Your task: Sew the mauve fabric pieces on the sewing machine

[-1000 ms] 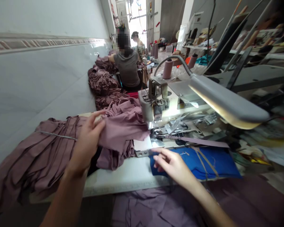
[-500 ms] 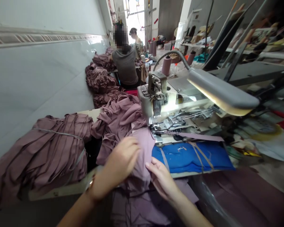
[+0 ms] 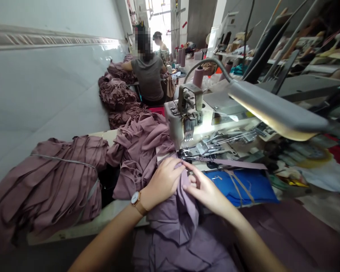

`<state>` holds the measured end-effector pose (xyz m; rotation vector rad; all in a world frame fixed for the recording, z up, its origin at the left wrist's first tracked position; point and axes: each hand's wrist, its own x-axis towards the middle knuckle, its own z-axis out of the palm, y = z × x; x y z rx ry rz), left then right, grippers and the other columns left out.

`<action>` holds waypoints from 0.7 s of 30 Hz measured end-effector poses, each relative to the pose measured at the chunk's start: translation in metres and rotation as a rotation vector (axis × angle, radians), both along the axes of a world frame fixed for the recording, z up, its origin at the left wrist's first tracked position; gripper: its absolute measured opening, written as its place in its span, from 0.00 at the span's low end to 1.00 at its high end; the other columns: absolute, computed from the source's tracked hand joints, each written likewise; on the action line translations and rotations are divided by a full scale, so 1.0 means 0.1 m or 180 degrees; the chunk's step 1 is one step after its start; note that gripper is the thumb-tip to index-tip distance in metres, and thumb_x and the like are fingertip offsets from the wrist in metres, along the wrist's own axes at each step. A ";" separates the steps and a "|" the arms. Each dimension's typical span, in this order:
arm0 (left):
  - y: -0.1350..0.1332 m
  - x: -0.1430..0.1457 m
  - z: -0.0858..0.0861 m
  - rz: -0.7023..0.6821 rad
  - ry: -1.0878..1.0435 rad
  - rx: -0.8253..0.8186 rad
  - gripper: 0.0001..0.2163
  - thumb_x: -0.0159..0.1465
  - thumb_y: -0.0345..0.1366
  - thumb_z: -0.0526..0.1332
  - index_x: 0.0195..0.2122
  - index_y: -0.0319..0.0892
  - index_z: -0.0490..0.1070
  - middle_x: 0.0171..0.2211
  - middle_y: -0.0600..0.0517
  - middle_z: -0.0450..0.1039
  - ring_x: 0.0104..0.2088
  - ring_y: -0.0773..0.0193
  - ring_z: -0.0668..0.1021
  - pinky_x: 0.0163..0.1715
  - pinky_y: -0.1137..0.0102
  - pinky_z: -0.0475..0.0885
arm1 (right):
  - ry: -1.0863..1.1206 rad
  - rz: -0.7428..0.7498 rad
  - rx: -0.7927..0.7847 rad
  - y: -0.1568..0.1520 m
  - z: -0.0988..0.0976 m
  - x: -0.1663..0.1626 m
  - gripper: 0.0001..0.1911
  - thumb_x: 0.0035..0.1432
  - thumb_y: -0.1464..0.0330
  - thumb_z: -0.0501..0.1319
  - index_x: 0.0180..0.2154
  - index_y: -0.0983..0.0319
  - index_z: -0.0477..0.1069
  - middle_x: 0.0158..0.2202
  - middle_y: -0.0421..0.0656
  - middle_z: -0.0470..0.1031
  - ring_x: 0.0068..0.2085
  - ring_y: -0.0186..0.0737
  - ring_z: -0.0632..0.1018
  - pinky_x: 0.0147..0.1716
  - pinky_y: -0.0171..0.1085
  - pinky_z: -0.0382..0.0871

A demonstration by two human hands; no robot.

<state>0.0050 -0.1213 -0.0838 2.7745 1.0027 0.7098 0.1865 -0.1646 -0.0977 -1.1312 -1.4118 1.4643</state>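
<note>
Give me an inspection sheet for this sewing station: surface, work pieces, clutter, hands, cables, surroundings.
Surface: pale table, mostly covered by cloth.
Job's things: mauve fabric piece lies at the sewing machine head and hangs off the table's front edge.
Clutter: tied bundle of mauve strips at left; blue cloth at right; loose mauve heap behind.
Hands: left hand curled on the fabric piece; right hand flat on it, fingers stretched toward the needle area.
Cables: dark cable behind the lamp.
Surroundings: tiled wall at left; a person in a grey shirt seated ahead.
</note>
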 end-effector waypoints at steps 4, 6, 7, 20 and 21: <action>-0.01 0.03 -0.01 0.0167 -0.0101 -0.0111 0.15 0.66 0.29 0.52 0.52 0.39 0.70 0.53 0.41 0.68 0.54 0.53 0.68 0.56 0.55 0.65 | -0.0417 -0.0130 0.0142 0.15 0.03 -0.05 0.31 0.59 0.68 0.60 0.62 0.64 0.58 0.23 0.31 0.59 0.25 0.34 0.63 0.26 0.34 0.58; 0.00 0.04 0.00 0.0224 -0.0174 -0.0148 0.15 0.67 0.29 0.52 0.52 0.41 0.71 0.53 0.42 0.68 0.54 0.53 0.68 0.55 0.55 0.66 | -0.0404 -0.0239 0.0137 0.14 0.03 -0.04 0.30 0.59 0.67 0.60 0.62 0.64 0.59 0.22 0.31 0.58 0.24 0.34 0.62 0.26 0.34 0.58; 0.01 0.04 0.00 0.0236 -0.0201 -0.0169 0.15 0.67 0.30 0.52 0.52 0.41 0.71 0.52 0.42 0.68 0.54 0.53 0.68 0.55 0.55 0.66 | -0.0343 -0.0300 0.0109 0.11 0.03 -0.04 0.30 0.59 0.67 0.60 0.61 0.64 0.59 0.22 0.31 0.58 0.24 0.34 0.62 0.26 0.34 0.58; -0.01 -0.12 0.04 0.0307 -0.0422 -0.0106 0.17 0.66 0.25 0.51 0.53 0.41 0.70 0.55 0.42 0.67 0.57 0.55 0.67 0.58 0.58 0.64 | 0.0412 -0.0617 -0.0380 -0.31 -0.31 0.10 0.22 0.56 0.59 0.67 0.49 0.63 0.69 0.26 0.34 0.67 0.27 0.34 0.70 0.29 0.33 0.63; -0.09 -0.14 0.02 0.0524 -0.0582 -0.0091 0.16 0.66 0.26 0.52 0.53 0.40 0.69 0.54 0.42 0.68 0.57 0.55 0.68 0.58 0.57 0.64 | 0.0436 -0.0569 -0.0418 -0.32 -0.32 0.10 0.20 0.55 0.59 0.67 0.46 0.62 0.70 0.27 0.35 0.68 0.29 0.35 0.71 0.30 0.33 0.64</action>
